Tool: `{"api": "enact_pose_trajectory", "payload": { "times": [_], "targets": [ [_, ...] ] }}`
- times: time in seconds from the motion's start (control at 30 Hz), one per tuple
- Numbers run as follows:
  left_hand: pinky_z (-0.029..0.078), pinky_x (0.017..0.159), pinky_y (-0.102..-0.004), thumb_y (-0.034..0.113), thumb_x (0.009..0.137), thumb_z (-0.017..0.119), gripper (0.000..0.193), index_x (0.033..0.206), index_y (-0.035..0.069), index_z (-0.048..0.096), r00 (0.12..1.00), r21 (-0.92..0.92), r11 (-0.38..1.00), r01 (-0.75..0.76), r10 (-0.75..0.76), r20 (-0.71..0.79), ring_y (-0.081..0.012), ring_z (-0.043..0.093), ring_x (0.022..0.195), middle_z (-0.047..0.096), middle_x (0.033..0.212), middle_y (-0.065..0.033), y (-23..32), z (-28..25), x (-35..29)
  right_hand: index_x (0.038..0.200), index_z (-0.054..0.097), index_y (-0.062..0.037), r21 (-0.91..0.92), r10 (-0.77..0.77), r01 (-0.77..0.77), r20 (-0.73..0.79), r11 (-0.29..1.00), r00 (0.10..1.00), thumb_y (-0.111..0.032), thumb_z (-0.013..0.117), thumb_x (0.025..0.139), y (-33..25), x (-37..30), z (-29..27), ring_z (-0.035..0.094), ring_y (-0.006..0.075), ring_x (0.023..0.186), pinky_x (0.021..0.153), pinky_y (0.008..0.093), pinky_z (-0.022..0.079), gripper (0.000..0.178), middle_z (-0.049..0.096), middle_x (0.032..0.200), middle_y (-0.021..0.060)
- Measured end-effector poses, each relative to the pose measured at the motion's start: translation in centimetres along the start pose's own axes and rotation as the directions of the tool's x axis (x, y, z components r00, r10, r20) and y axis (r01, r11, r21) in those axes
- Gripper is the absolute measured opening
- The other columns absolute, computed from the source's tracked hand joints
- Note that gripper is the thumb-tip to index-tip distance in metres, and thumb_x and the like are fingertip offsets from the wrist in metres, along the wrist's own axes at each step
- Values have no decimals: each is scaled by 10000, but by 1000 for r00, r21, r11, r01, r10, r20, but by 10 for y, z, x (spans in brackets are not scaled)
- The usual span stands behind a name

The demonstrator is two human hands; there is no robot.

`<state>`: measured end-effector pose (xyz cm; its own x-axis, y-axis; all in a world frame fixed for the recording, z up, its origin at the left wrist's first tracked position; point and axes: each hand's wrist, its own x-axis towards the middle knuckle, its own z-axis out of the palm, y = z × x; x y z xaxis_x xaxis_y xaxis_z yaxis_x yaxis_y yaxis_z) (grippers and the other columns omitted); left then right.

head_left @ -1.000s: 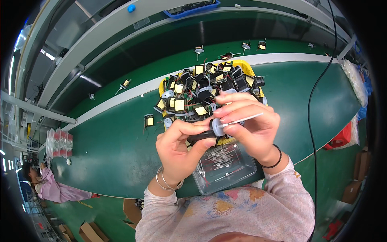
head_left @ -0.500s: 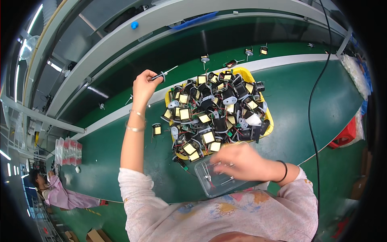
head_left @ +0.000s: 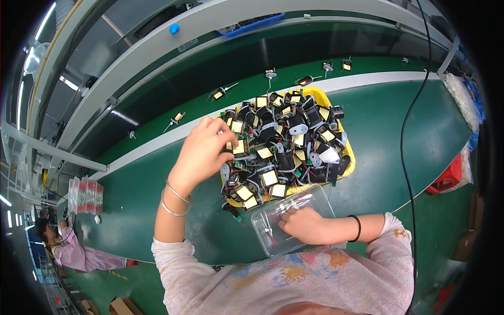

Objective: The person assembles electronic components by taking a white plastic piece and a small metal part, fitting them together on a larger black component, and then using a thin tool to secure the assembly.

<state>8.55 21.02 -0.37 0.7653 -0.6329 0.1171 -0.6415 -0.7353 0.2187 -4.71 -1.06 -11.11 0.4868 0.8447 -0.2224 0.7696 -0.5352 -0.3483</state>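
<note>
A heap of small black assemblies (head_left: 286, 163) with yellow pads, grey discs and thin wires fills a yellow basket (head_left: 350, 157). My left hand (head_left: 202, 149) is over the basket's left edge, fingers curved and apart beside the nearest assemblies; I see nothing held between them. My right hand (head_left: 304, 226) reaches down into a clear plastic box (head_left: 262, 231) in front of the basket. Its fingers are closed together, and whatever they pinch is hidden. Thin, light pieces lie in the box. Beyond the basket, an assembly with a pale rod (head_left: 219, 93) lies on the green surface.
More assemblies (head_left: 270, 74) sit spaced along the green strip behind a white rail (head_left: 367, 80). A black cable (head_left: 407, 131) hangs across the right side. Stacked clear boxes (head_left: 85, 195) stand at the left, near another person (head_left: 79, 249). A red stool (head_left: 446, 178) is at the right.
My left hand has let go of the rod assembly on the far strip and come back to the basket's left edge. My right hand has dipped lower into the clear box.
</note>
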Motion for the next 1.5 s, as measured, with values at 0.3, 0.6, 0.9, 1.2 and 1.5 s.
{"api": "enact_pose_trajectory", "payload": {
  "times": [0.3,0.6,0.9,1.2,1.5],
  "targets": [
    [378,860,-378,93,636,664,105,706,74,588,976,4,999,-49,48,-210,-263,426,1011,532,1026,-30,8,8,-5,939,532,-27,598,-75,133,-122,790,990,-75,598,736,12,-15,-66,626,241,728,603,320,502,219,633,804,105],
    [327,888,-396,24,557,695,260,789,117,623,985,172,985,23,7,-175,-266,405,1063,505,1074,-32,18,16,-13,994,556,-4,832,280,552,-518,-53,808,23,619,773,23,-19,-118,606,143,880,787,258,497,232,605,981,83],
    [334,874,-396,80,593,687,169,733,108,596,971,247,965,-91,141,-193,-256,426,1023,531,1038,14,3,18,-7,1005,523,-33,736,339,625,-536,-263,773,-44,591,806,32,1,-122,600,155,847,775,283,480,210,592,916,63],
    [422,788,-254,18,769,626,222,955,-18,511,862,-878,374,-298,-290,-416,-128,551,850,583,936,-79,69,27,-16,1043,524,-13,636,245,680,-639,-365,729,-56,542,842,28,9,-113,597,163,832,757,304,492,207,593,899,85],
    [406,825,-248,116,828,591,321,1107,-17,506,831,-928,181,-325,-415,-371,-121,537,909,581,981,-69,75,35,-9,1093,550,25,733,324,680,-646,11,691,-46,511,862,25,-1,-122,567,130,705,656,253,492,245,580,871,87]
  ]
}}
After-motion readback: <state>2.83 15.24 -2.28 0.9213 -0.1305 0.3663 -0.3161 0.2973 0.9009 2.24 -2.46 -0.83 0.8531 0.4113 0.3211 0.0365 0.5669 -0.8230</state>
